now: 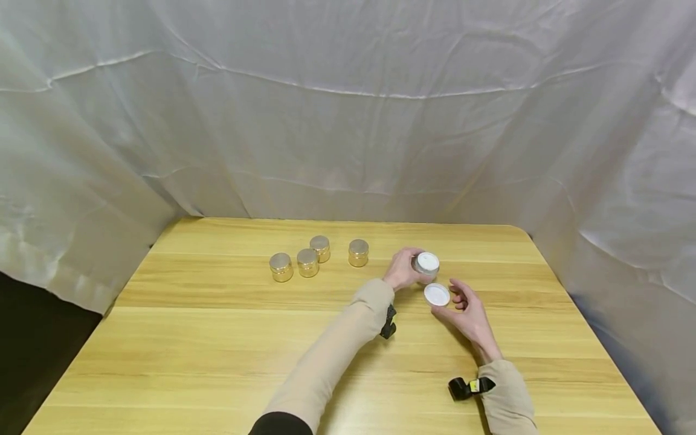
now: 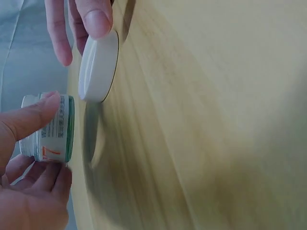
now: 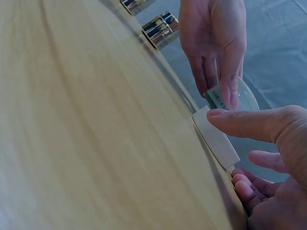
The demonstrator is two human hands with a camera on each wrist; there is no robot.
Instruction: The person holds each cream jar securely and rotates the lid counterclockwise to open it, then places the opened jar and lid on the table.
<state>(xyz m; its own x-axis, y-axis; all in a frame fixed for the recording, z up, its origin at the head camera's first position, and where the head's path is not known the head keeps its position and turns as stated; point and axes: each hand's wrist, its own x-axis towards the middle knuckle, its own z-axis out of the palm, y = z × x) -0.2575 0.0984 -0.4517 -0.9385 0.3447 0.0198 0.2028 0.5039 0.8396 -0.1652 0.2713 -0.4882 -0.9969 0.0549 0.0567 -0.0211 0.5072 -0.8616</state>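
Observation:
My left hand (image 1: 403, 269) grips a small clear glass jar (image 2: 55, 129) with a printed label, an orange 7 and a white top (image 1: 428, 261). Between the two hands is a round white lid (image 1: 437, 295), its hollow side up, lying flat at the table surface. My right hand (image 1: 469, 314) is beside this lid. Its thumb (image 3: 235, 122) touches the lid's rim, while the index finger stands off from it. The other fingertips are close to the rim, partly hidden; whether they touch it I cannot tell.
Several gold jars with lids on stand to the left on the wooden table (image 1: 217, 338): one (image 1: 358, 252) nearest the left hand, others (image 1: 281, 267) grouped farther left. A grey-white curtain (image 1: 348, 139) encloses the table's back and sides.

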